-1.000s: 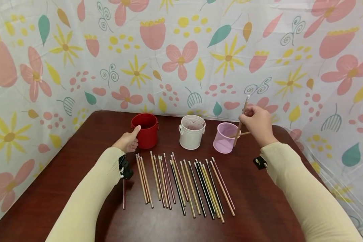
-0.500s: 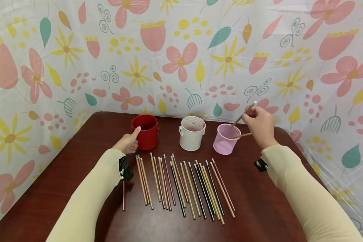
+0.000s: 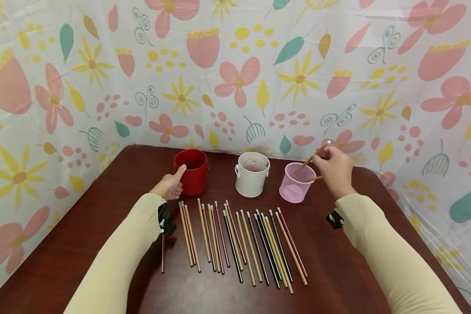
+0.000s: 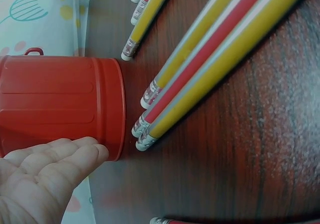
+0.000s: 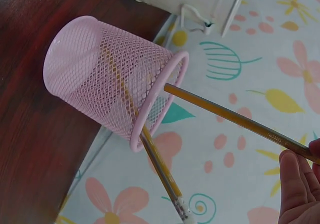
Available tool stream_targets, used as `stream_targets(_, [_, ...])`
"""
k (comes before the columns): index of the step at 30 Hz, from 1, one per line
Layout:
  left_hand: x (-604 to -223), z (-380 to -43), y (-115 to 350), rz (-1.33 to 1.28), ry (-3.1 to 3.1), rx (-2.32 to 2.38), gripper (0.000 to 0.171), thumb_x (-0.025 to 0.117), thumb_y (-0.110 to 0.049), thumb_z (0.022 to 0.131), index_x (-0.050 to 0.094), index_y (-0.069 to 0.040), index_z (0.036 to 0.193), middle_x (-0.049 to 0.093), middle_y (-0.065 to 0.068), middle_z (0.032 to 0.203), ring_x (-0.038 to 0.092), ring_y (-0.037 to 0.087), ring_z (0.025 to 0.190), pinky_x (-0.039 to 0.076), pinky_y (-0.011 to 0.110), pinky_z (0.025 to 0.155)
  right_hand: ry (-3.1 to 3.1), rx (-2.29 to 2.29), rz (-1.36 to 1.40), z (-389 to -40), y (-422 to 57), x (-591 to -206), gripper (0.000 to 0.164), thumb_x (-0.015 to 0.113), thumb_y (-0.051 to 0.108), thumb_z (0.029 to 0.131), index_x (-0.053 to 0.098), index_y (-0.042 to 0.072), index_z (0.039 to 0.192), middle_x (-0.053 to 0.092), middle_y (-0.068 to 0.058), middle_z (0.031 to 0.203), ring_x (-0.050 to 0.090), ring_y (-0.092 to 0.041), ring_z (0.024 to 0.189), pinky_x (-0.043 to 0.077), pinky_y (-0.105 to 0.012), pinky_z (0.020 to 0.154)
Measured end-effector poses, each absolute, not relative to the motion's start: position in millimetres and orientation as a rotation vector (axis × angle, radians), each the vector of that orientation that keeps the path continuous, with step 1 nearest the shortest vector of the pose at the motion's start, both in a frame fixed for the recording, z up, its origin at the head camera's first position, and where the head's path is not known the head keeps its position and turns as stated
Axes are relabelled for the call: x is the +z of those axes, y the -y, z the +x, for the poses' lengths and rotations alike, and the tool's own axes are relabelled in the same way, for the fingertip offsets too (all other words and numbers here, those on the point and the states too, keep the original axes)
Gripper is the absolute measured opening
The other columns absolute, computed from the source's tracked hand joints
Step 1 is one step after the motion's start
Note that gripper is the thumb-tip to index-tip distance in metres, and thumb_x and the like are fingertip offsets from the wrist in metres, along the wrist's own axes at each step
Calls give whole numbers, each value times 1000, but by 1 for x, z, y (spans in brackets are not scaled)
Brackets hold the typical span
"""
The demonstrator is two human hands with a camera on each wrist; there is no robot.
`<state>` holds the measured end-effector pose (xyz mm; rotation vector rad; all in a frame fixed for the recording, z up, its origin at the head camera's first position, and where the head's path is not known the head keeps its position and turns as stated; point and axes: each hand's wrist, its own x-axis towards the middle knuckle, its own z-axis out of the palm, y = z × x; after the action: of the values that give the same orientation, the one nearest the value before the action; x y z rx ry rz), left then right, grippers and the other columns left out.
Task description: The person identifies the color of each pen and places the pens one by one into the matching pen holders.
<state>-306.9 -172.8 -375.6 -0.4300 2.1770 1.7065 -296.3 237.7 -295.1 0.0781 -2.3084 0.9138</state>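
My right hand [image 3: 335,170] pinches a yellow pencil [image 5: 235,118] near its eraser end, above the pink mesh pencil cup [image 3: 292,192]. The pencil slants, and its lower end is right at the cup's opening. A second yellow pencil [image 5: 159,163] leans inside the cup, its eraser end sticking out past the rim. On the left, my left hand [image 3: 168,185] touches the side of the red bucket [image 3: 194,176]. Its thumb points up along the bucket near the rim. In the left wrist view the fingers [image 4: 75,166] lie nearly straight against the red wall.
A white bucket [image 3: 251,182] stands between the red bucket and the pink cup. Several pencils [image 3: 255,244] lie in a spread row on the dark wooden table [image 3: 337,270]. One dark red pencil [image 3: 163,257] lies apart under the left wrist. A flowered cloth [image 3: 235,43] hangs behind.
My right hand has tilted the pencil and brought its lower end from the cup's outer right side to the opening, then lowered slightly. My left hand stays at the red bucket.
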Motion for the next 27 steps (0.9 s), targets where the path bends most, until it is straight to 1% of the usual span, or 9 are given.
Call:
stream_targets(6, [-375, -306, 169, -422, -2187, 1705, 84, 27, -55, 100, 32, 20, 136, 36, 36, 140, 40, 44, 128, 36, 46, 105, 2297, 907, 76, -298, -235, -300, 11, 63, 7, 81, 69, -3, 81, 68, -17, 77, 42, 7, 61, 33, -14, 56])
stream_targets(10, [-374, -305, 170, -440, -2185, 1713, 83, 27, -55, 100, 32, 20, 136, 37, 35, 140, 40, 43, 128, 36, 46, 106, 2303, 932, 99, -300, -234, -304, 11, 63, 6, 81, 69, -3, 82, 68, -18, 77, 44, 5, 62, 34, -14, 57])
stream_targets(15, [-375, -305, 172, -455, -2183, 1717, 83, 28, -55, 100, 32, 19, 135, 37, 34, 139, 41, 43, 127, 36, 46, 105, 2308, 902, 107, -301, -235, -314, 9, 63, 5, 81, 68, -3, 80, 68, -17, 76, 49, -6, 65, 35, -16, 57])
stream_targets(19, [-376, -306, 172, -447, -2187, 1715, 83, 27, -56, 100, 32, 20, 135, 37, 35, 139, 41, 44, 126, 36, 46, 105, 2299, 864, 99, -300, -237, -323, 9, 63, 5, 79, 68, -3, 78, 68, -17, 75, 53, -16, 66, 36, -20, 59])
stream_targets(22, [-375, -305, 172, -441, -2192, 1712, 83, 27, -56, 100, 32, 20, 135, 37, 35, 139, 41, 44, 126, 36, 46, 105, 2306, 861, 86, -300, -238, -329, 10, 63, 7, 79, 67, -2, 78, 68, -17, 75, 54, -20, 67, 37, -23, 59])
stream_targets(27, [-375, -304, 170, -444, -2200, 1711, 82, 26, -54, 101, 32, 20, 135, 38, 35, 139, 41, 44, 126, 36, 47, 105, 2335, 879, 63, -299, -241, -338, 10, 66, 8, 80, 68, -1, 79, 68, -16, 75, 55, -21, 67, 36, -25, 59])
